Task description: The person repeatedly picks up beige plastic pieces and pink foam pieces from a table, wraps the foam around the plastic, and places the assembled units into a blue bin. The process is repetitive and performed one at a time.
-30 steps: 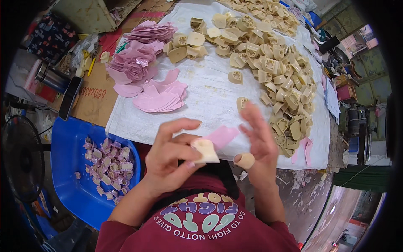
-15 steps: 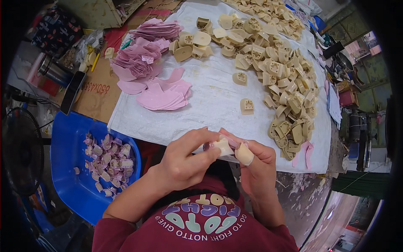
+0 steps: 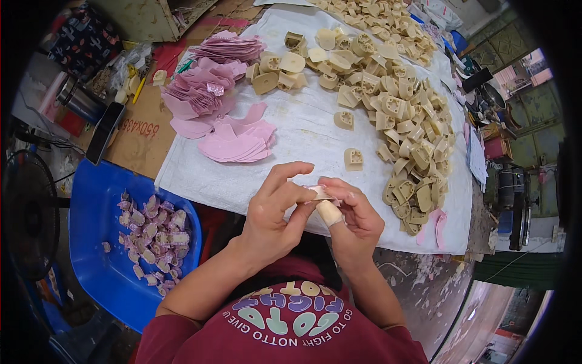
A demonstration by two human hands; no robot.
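Observation:
In front of my chest, my left hand (image 3: 273, 212) and my right hand (image 3: 356, 221) both grip a small beige shoe heel (image 3: 320, 192) with pink covering around its edge. The left thumb and a finger pinch its left side, while the left index finger is raised. My right fingers curl round the other side; a beige wrap (image 3: 329, 213) covers the right thumb. Much of the heel is hidden by my fingers. Just beyond my hands, a bare beige heel (image 3: 353, 159) lies on the white sheet (image 3: 297, 136), with another heel (image 3: 344, 120) farther back.
Pink cut pieces (image 3: 236, 142) lie stacked at the left of the table. A large pile of beige heels (image 3: 418, 130) covers the right and far side. At lower left, a blue basin (image 3: 97, 224) holds covered heels (image 3: 154, 233). A fan (image 3: 30, 215) stands beyond it.
The heel has been turned in my hands, and its pale flat side now faces up. My left index finger has lifted off, and my right fingers have closed in around it.

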